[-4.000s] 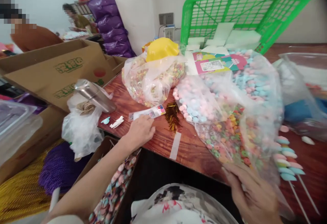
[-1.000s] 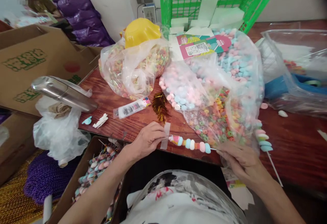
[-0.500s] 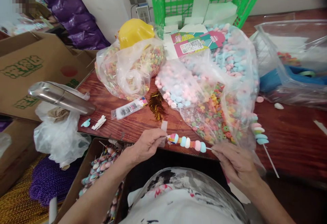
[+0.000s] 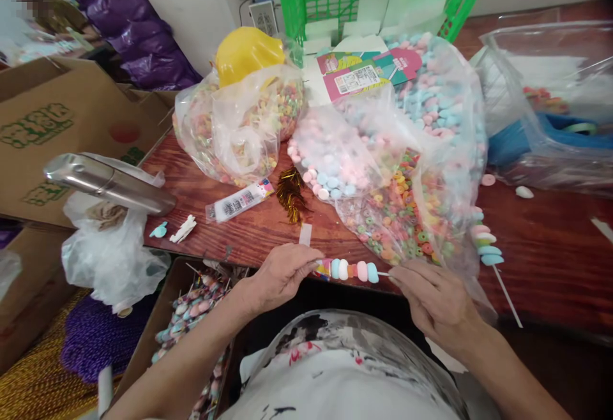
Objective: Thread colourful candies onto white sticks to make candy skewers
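Candy skewer carried roughly level between the two hands, at the front edge of the table. Its printed, coloured end is pinched by the fingertips of the left hand; how firmly cannot be told, the contact being partly hidden by the fingers. The bare stick at the other end is gripped between thumb and fingers of the right hand.

Just beyond the left fingertips, a pale strip, perhaps tape, is seen on the table; farther beyond, gold tinsel and a printed packet. Beyond the right hand, just beside it, a clear bag of candy rings is spread; to its right, a second skewer is laid. Below the left forearm, a carton of skewers is noted.

Risks, as judged: the candies could be slid along or off the stick if the two ends were pulled unevenly. The coloured end could be creased or torn by too hard a pinch. With the table edge so close, the skewer could be dropped into the lap if either grip were slackened. The bag could be dragged by the right knuckles.
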A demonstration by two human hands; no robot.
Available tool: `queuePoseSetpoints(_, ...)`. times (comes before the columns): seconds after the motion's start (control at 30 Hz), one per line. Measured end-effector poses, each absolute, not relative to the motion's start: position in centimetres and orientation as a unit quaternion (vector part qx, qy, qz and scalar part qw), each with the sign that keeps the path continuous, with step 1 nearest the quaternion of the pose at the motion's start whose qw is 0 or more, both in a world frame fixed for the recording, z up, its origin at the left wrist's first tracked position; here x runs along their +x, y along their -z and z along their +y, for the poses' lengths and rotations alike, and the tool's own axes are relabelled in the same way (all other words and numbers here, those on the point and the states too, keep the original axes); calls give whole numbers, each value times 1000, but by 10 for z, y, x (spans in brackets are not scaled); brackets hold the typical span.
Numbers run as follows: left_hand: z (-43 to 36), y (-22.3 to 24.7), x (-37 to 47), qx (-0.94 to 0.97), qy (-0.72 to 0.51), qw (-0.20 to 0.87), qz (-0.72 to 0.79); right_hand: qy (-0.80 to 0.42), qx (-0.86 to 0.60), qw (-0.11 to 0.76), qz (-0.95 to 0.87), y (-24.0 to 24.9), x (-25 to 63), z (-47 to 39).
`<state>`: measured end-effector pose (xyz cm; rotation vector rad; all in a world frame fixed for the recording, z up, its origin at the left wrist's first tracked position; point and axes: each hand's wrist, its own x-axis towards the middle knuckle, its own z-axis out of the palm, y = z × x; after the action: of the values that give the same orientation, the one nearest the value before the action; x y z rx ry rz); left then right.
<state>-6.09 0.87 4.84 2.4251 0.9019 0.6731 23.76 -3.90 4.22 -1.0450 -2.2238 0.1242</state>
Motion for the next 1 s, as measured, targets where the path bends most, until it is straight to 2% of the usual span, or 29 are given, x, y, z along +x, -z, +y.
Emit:
queuePoseSetpoints(0.13, 11, -58, -62, 865, -156, 299, 372, -29, -398, 354, -846, -43, 234, -38)
queuePoseSetpoints(0.3, 14, -75, -51, 865, -20, 303, 399, -26, -357, 363, -860, -55, 229, -32)
queuePoseSetpoints(0.4, 12, -79, -39, 864, 20, 298, 405, -23, -352, 337, -873, -67, 225, -28)
queuePoseSetpoints(0.73, 4, -83, -30, 880, 51, 272, 386, 4, -318, 277, -907, -86, 242, -9)
queuePoseSetpoints(0.9, 3, -86, -28, 869, 60, 308, 383, 19, -307, 283, -908, -91, 237, -8)
queuePoseSetpoints(1.0, 2, -86, -27, 872, 59, 284, 395, 9, -330, 278, -902, -91, 232, -12)
